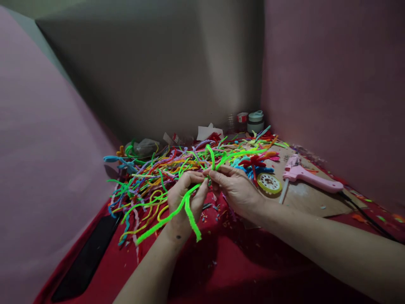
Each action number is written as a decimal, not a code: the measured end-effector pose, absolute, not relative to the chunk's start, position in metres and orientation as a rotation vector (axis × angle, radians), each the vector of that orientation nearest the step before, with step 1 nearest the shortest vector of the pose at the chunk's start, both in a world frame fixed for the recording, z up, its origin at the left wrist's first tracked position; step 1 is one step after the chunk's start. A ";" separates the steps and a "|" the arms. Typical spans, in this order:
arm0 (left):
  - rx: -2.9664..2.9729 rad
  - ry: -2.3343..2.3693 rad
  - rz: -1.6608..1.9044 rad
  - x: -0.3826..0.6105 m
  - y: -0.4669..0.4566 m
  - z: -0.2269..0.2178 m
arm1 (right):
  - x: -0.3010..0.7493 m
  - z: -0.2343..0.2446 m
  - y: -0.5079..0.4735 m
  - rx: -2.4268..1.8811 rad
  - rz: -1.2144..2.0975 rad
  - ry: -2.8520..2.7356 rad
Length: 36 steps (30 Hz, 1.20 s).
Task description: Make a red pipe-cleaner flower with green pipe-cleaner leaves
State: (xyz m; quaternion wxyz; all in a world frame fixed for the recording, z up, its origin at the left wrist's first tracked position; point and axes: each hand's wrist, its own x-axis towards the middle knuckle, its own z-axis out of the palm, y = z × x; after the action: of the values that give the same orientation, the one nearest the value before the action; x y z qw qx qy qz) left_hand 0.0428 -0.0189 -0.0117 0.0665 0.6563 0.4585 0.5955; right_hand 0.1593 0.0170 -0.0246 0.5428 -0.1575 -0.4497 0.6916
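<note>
My left hand point(184, 198) and my right hand point(234, 185) meet above a red cloth point(228, 266), both pinching bright green pipe cleaners point(190, 211). The green strands loop up between my fingertips and trail down past my left wrist. Just behind my hands lies a tangled heap of coloured pipe cleaners point(164, 169) in several colours.
A pink glue gun point(311, 176) with a black cord lies on a brown board point(310, 194) at the right. A yellow-green tape roll point(268, 183) sits by my right hand. Small jars point(255, 121) stand in the back corner. A black flat object point(85, 257) lies at the left. Walls close in on three sides.
</note>
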 end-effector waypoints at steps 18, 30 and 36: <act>1.430 1.206 1.221 0.027 -0.016 0.013 | 0.168 -0.011 0.014 -0.590 1.952 -1.475; 1.254 1.186 1.711 0.000 -0.006 0.022 | 0.168 -0.016 0.009 -0.634 2.080 -1.629; 1.245 1.144 1.687 -0.011 -0.004 0.024 | 0.168 -0.015 0.007 -0.598 2.138 -1.634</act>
State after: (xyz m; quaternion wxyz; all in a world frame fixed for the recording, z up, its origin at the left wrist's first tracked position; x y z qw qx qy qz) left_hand -0.0113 -0.0037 0.0239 0.3678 0.4848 0.4455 0.6567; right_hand 0.1680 0.0068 -0.0155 0.1912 -0.2130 -0.5819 0.7612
